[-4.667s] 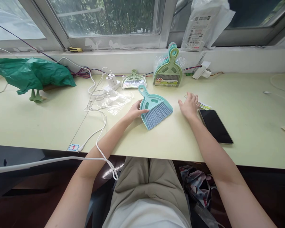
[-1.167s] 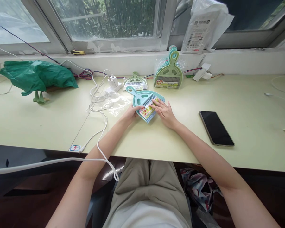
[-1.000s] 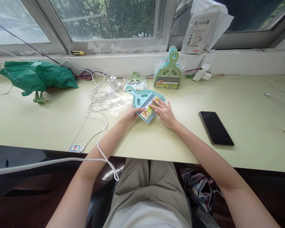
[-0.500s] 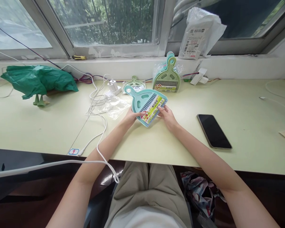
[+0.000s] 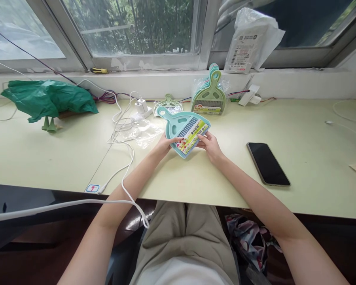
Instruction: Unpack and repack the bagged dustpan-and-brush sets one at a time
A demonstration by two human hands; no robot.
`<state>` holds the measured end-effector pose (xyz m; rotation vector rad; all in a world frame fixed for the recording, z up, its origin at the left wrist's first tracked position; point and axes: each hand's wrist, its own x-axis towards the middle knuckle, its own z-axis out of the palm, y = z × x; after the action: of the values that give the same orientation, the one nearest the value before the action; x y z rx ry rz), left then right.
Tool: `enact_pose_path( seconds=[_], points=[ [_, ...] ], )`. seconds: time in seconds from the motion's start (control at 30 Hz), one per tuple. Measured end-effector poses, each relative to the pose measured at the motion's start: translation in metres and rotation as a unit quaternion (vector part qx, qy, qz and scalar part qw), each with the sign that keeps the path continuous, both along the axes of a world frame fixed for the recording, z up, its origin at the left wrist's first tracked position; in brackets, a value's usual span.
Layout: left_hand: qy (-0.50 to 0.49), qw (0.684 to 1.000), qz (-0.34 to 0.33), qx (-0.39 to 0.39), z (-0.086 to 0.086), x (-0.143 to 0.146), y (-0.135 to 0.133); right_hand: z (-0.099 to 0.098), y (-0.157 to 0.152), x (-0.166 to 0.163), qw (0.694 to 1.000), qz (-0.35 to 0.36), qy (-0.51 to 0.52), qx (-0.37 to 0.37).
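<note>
Between my two hands is a light-blue dustpan (image 5: 182, 118) with a small brush nested in it, tilted with its handle to the upper left. A yellow printed label (image 5: 192, 136) lies across the brush. My left hand (image 5: 166, 144) is closed on the dustpan's lower left side, thumb on the front. My right hand (image 5: 209, 145) pinches the right edge near the label's end. Behind it a stack of dustpans (image 5: 209, 95), green in front, leans on the wall. Another green dustpan (image 5: 168, 103) in clear wrapping lies behind the held one, partly hidden.
A black phone (image 5: 268, 164) lies to the right. White cables (image 5: 121, 138) and clear plastic film (image 5: 145, 132) are on the left, beside a charger (image 5: 141, 106). A green plastic bag (image 5: 50, 99) sits far left. A wrapped white package (image 5: 245, 47) stands on the sill.
Almost nothing differs. The view has shifted very slightly, and both hands keep the same hold on the dustpan.
</note>
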<state>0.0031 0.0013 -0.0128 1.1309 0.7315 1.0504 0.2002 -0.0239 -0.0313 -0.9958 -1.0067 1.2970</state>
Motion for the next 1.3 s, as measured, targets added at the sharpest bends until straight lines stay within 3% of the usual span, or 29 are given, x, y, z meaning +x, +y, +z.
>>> enact_pose_path(
  seconds=[0.37,0.67,1.3],
  points=[
    [-0.002,1.000,0.010,-0.021,-0.006,-0.001,0.003,-0.001,0.002,0.001,1.000,-0.003,-0.010,-0.011],
    [-0.012,1.000,-0.001,-0.011,-0.004,0.000,0.000,-0.003,-0.001,-0.003,0.995,0.087,0.021,-0.033],
    [-0.007,1.000,0.004,-0.004,-0.005,0.001,0.000,-0.007,-0.001,-0.002,0.997,0.072,0.006,-0.033]
  ],
)
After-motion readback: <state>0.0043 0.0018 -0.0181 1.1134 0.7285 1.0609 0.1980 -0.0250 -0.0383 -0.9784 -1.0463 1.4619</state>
